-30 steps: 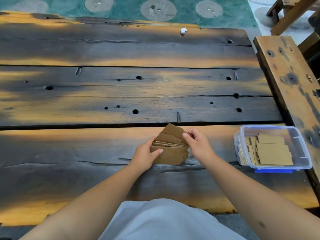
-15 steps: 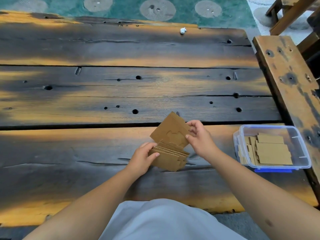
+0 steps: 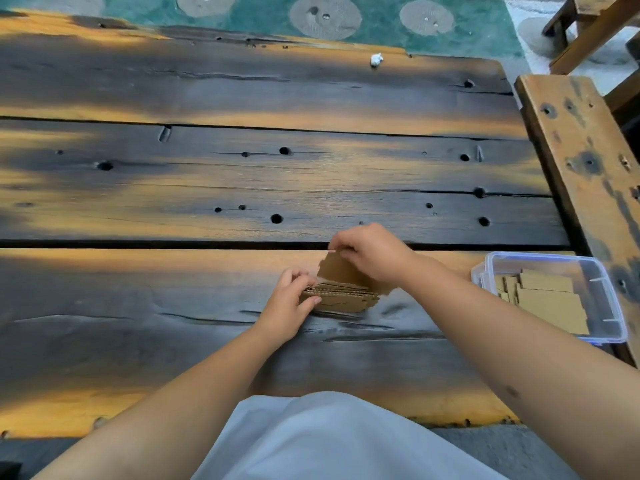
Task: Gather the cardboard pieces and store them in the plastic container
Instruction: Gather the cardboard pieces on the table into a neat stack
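A stack of cardboard pieces (image 3: 341, 299) is being held on edge against the dark wooden worktop (image 3: 173, 306), to the left of the plastic container (image 3: 604, 292) and well apart from it. The left end of the stack is being gripped by the left hand (image 3: 289, 306), with the thumb laid across the front face and the other fingers curled behind. One cardboard sheet (image 3: 341, 271) at the back of the stack is being pinched at its top edge by the right hand (image 3: 372, 252), whose fingers are curled down over it; the sheet is being held tilted, its upper edge raised above the rest of the stack.

The container is being kept open at the right edge of the worktop, beside a lighter wooden plank (image 3: 581, 161). More flat cardboard pieces (image 3: 550, 303) are being stored inside it, lying overlapped on its floor. A small white scrap (image 3: 376, 59) is lying far beyond the container, near the far edge of the worktop.
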`<action>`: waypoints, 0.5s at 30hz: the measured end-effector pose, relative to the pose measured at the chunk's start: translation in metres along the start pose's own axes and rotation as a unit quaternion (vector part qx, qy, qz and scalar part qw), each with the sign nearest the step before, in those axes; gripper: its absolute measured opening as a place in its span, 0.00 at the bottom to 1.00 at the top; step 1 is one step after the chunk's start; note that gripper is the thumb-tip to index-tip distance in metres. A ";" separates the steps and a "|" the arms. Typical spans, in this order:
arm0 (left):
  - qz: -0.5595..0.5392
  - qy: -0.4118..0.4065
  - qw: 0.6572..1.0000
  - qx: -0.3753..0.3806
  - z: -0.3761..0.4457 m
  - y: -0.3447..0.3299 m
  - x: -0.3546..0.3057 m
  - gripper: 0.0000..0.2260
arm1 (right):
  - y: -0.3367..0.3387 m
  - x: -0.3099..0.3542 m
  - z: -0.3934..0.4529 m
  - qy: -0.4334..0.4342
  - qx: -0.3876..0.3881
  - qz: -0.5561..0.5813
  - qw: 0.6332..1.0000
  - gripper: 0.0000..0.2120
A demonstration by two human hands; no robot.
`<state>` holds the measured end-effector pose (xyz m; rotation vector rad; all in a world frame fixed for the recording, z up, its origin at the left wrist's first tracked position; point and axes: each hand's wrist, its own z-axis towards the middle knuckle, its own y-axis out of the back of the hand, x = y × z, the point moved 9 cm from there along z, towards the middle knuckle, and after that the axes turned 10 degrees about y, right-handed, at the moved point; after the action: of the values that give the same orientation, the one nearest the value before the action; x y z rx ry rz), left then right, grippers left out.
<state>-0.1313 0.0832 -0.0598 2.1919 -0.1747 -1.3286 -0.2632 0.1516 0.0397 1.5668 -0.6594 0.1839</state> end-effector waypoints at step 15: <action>-0.018 0.046 0.999 0.007 0.010 0.003 0.018 0.15 | -0.069 0.010 -0.006 -0.052 -0.023 0.206 0.977 0.12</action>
<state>-0.1302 0.0696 -0.0756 2.2722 -0.1106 -1.2464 -0.2178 0.1524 -0.0142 1.3876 -1.0630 0.3947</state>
